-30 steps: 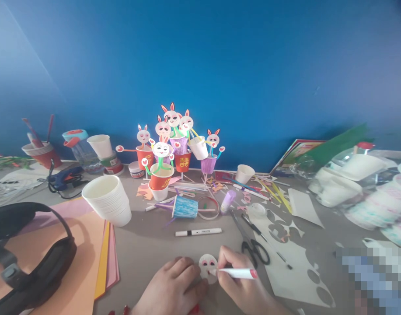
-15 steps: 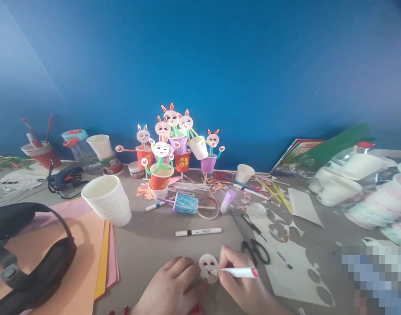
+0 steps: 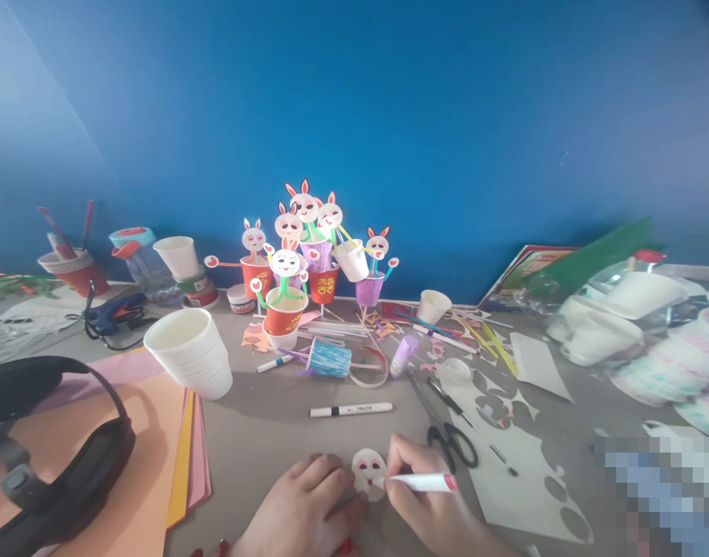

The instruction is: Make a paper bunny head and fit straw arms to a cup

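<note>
A round white paper face (image 3: 368,466) lies on the table between my hands, with pink-ringed eyes and a small red mouth drawn on it. My right hand (image 3: 419,495) pinches a white marker with a red end (image 3: 427,483), its tip at the face's right side. My left hand (image 3: 308,499) rests with curled fingers against the face's left edge. A bit of something red (image 3: 343,548) shows under that palm; what it is stays hidden. Black-handled scissors (image 3: 451,445) lie just beyond my right hand, and a black-banded white marker (image 3: 350,410) lies beyond the face.
Stacked white paper cups (image 3: 189,352), coloured paper sheets (image 3: 151,433) and a black headset (image 3: 107,456) occupy the left. Rabbit-faced cup figures (image 3: 284,309) stand at the back. A blue-striped cup (image 3: 329,358), a glue stick (image 3: 403,356) and cut-out paper (image 3: 505,464) lie ahead and right.
</note>
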`<state>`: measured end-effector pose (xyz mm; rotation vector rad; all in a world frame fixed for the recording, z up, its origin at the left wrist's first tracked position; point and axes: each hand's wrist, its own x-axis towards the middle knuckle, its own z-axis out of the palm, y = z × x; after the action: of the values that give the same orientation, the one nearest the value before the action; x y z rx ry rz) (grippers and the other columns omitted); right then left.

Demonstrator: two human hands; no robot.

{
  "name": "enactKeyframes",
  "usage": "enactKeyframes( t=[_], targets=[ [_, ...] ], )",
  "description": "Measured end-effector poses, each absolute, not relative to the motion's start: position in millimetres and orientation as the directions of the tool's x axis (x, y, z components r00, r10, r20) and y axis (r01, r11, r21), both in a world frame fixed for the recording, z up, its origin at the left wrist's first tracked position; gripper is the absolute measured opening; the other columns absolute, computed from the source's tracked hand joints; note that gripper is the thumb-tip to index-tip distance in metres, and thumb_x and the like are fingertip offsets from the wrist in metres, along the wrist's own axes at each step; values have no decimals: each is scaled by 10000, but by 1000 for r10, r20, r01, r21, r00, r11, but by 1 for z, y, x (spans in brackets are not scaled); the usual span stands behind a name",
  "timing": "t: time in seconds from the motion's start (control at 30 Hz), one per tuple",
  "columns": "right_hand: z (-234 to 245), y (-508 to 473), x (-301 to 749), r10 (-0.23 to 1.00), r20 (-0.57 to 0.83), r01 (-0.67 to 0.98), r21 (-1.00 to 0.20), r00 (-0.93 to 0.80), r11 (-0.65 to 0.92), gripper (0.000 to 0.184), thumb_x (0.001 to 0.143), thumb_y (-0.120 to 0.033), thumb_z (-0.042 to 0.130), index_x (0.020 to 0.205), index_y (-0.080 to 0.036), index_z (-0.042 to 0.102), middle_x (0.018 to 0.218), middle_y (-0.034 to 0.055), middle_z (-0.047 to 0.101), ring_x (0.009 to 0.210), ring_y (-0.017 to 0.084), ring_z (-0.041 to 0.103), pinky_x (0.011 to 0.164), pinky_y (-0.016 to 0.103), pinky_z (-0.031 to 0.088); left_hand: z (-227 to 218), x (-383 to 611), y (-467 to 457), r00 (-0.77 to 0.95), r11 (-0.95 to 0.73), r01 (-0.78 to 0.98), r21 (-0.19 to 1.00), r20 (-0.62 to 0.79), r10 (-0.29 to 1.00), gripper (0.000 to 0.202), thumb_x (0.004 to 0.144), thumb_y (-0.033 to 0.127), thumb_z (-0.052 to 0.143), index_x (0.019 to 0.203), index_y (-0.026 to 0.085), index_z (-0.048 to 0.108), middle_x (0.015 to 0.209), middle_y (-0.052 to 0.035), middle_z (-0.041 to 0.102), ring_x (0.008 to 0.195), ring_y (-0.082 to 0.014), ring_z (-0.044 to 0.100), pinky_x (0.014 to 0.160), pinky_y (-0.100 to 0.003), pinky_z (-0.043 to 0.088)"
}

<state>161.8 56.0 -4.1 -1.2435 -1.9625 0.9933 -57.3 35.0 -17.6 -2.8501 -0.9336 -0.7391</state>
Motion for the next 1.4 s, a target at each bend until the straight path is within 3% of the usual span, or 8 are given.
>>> enactKeyframes(
  t=[0.47, 0.67, 0.97, 1.13, 1.4],
  targets=[
    [-7, 55, 165, 943, 111, 461, -850, -314, 254, 168, 801, -204, 439, 655, -247, 367, 576, -65, 385, 526, 136, 379, 518, 264, 289, -18, -59, 35, 712, -821, 561, 101, 446, 542, 215, 982, 346, 520, 1082, 214, 657, 948, -65, 665, 912, -227, 622, 763, -332, 572],
    [-9, 55, 167, 961, 93, 349, -919, -262, 184, 187, 899, -309, 443, 725, -242, 430, 594, -67, 404, 517, 137, 380, 493, 257, 291, -13, -58, 37, 701, -820, 564, 95, 469, 537, 185, 965, 250, 516, 1070, 215, 664, 945, -53, 708, 867, -226, 663, 725, -334, 596],
    [-4, 56, 170, 956, 97, 440, -872, -276, 215, 158, 775, -213, 444, 632, -248, 385, 548, -63, 384, 502, 137, 379, 497, 264, 281, -14, -58, 36, 669, -810, 582, 68, 526, 525, 229, 1004, 220, 466, 1098, 234, 674, 937, -33, 716, 853, -206, 668, 685, -301, 581],
    [-6, 58, 171, 958, 84, 442, -874, -274, 203, 160, 775, -206, 429, 628, -249, 383, 538, -68, 373, 494, 132, 360, 489, 259, 268, -15, -58, 36, 653, -793, 606, 69, 526, 545, 268, 1018, 203, 424, 1092, 246, 678, 934, -27, 716, 845, -196, 683, 697, -288, 579],
    [-7, 54, 168, 949, 102, 415, -881, -299, 226, 190, 785, -184, 432, 632, -253, 344, 545, -80, 326, 496, 123, 323, 482, 263, 244, -16, -58, 34, 680, -806, 588, 65, 499, 537, 180, 957, 227, 527, 1064, 222, 672, 964, -25, 721, 857, -221, 674, 701, -320, 581]
  ],
)
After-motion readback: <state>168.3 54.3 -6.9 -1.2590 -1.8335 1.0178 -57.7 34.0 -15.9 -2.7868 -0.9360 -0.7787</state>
